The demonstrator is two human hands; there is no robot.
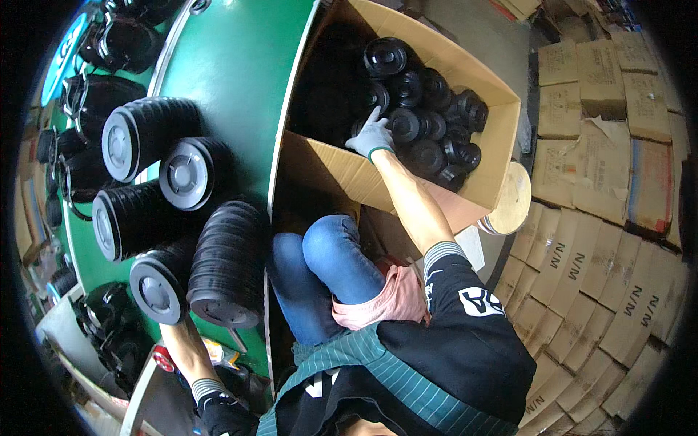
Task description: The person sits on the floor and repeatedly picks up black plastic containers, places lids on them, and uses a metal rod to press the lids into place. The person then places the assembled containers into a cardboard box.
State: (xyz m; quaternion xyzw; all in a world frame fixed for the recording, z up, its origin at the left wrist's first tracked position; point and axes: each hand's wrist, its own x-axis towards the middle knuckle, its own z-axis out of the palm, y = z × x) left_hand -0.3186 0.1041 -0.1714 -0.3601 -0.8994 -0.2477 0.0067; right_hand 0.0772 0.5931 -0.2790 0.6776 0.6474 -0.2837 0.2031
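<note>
My right hand [372, 136], in a grey glove, reaches over the side of an open cardboard box [334, 166]. Its fingers look outstretched and hold nothing I can see, close to the loose black round plastic parts [424, 156] heaped inside. My left hand [183, 336] shows only at the wrist. Its fingers are hidden behind a stack of black discs with a grey end [157, 288], so I cannot tell whether it grips the stack. Beside that stack, a longer ribbed black stack [229, 254] lies on the green table [243, 65].
More black stacks [139, 142] lie farther along the table. Black parts with looped handles [127, 43] line its far left side. Piled cardboard cartons [582, 269] fill the right. A round wooden-topped stool [511, 200] stands by the box. A red can [163, 357] is near my left forearm.
</note>
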